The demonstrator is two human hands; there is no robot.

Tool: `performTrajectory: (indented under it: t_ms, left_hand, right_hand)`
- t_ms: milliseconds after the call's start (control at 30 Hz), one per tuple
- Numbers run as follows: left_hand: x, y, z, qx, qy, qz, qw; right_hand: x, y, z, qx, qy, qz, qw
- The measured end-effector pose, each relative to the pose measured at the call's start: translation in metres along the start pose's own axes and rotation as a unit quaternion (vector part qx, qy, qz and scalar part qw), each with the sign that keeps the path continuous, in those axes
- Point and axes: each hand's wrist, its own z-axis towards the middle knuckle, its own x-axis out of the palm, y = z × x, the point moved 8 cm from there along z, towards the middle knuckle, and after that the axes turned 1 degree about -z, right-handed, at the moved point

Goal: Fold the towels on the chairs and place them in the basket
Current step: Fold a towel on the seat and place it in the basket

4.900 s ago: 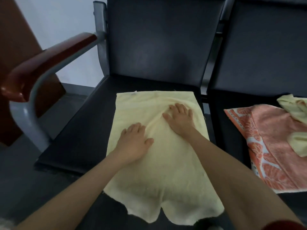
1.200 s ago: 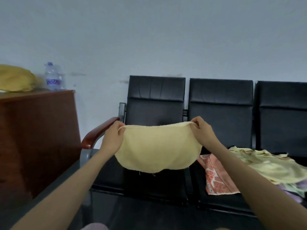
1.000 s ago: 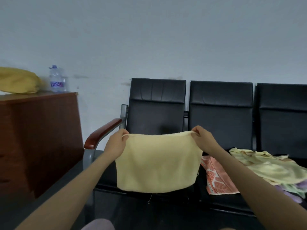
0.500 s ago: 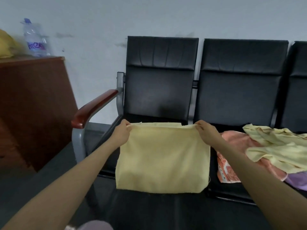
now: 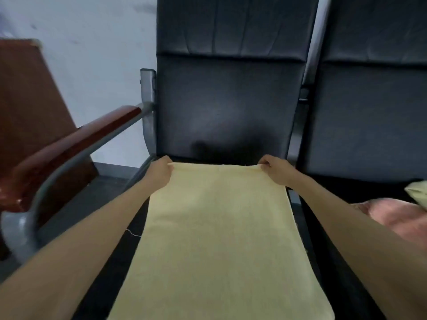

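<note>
**Both hands pinch the far corners of a yellow towel over a chair seat**

At the far left stands a brown wooden cabinet [image 5: 27,100] against a pale wall [image 5: 99,54]. Just beside it a reddish wooden armrest [image 5: 76,144] runs on a grey metal frame [image 5: 147,107] to the side of a black chair [image 5: 226,100].

The left hand [image 5: 159,173] reaches forward over the seat. Its fingers are curled round the far left corner of the yellow towel [image 5: 215,239], with the thumb pressed on top of the cloth. The towel is stretched taut between the two hands along its far edge, close to the foot of the backrest. From there it spreads flat towards the viewer, covering the middle of the seat and running out of the lower edge of the view. A loose thread [image 5: 132,233] sticks out from its left edge.

The right hand [image 5: 276,170] grips the far right corner in the same way, fingers folded over the hem.

To the right, a second black chair [image 5: 374,112] adjoins the first. On its seat lies a pink towel [image 5: 397,218], blurred, and above it at the edge of the view sits a pale yellow cloth [image 5: 418,192], touching the pink one.
</note>
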Motion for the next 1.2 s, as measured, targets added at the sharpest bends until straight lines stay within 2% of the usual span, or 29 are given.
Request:
performTrajectory:
  t_ms: [100, 167, 233, 333, 400, 467, 600, 767, 967, 1067, 1200]
  left_hand:
    - [0.037, 0.026, 0.006, -0.014, 0.032, 0.036, 0.999]
    - [0.046, 0.035, 0.006, -0.031, 0.040, 0.038, 0.998]
    - [0.048, 0.037, 0.009, -0.033, 0.055, 0.047, 0.997]
    - [0.047, 0.036, 0.016, -0.010, 0.097, 0.089, 0.991]
    - [0.046, 0.039, 0.015, -0.010, 0.114, 0.094, 0.989]
    - [0.043, 0.039, 0.008, -0.011, 0.120, 0.096, 0.988]
    - [0.031, 0.031, -0.016, 0.010, 0.100, 0.090, 0.991]
    - [-0.004, 0.011, -0.055, 0.025, 0.066, 0.051, 0.996]
    - [-0.074, -0.028, -0.112, 0.071, 0.042, -0.021, 0.996]
    - [-0.112, -0.044, -0.144, 0.094, 0.037, -0.033, 0.994]
    - [-0.146, -0.055, -0.190, 0.106, 0.040, -0.048, 0.992]
  right_hand:
    - [0.042, -0.013, 0.007, -0.018, 0.017, -0.104, 0.994]
    - [0.058, -0.014, 0.009, -0.056, 0.000, -0.173, 0.983]
    - [0.067, -0.016, 0.015, -0.064, -0.005, -0.172, 0.983]
    - [0.076, -0.020, 0.021, -0.034, 0.017, -0.154, 0.987]
    - [0.071, -0.022, 0.022, -0.015, 0.002, -0.151, 0.988]
    - [0.064, -0.022, 0.021, 0.009, -0.002, -0.132, 0.991]
    - [0.055, -0.015, 0.003, 0.017, 0.032, -0.165, 0.986]
    - [0.010, 0.002, -0.045, -0.020, -0.015, -0.086, 0.996]
    - [-0.048, 0.035, -0.128, -0.075, 0.044, -0.036, 0.996]
    - [-0.084, 0.047, -0.173, -0.070, 0.056, -0.047, 0.995]
    - [-0.118, 0.049, -0.236, -0.034, 0.078, 0.105, 0.991]
